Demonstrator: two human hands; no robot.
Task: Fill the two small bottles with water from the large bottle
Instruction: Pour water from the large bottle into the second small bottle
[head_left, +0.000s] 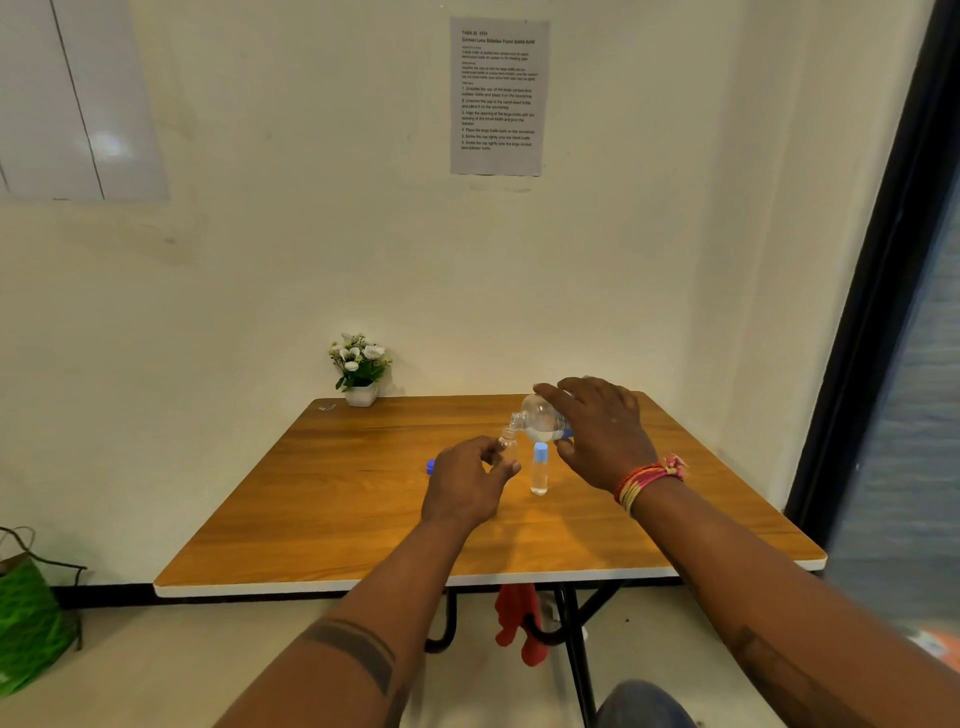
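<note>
My right hand (602, 434) grips the large clear bottle (540, 418), tipped on its side with its open mouth pointing left and down over a small clear bottle (508, 447). That small bottle has no cap and stands on the wooden table (363, 509); my left hand (467, 483) holds it around its lower part. A second small bottle (540, 470) with a blue cap stands upright just to the right, between my hands, with water in it. A loose blue cap (430, 467) lies on the table left of my left hand.
A small white pot with white flowers (360, 370) stands at the table's far left corner. A printed sheet (498, 96) hangs on the wall. A green bag (28, 618) sits on the floor at left. A red cloth (517, 621) hangs under the table.
</note>
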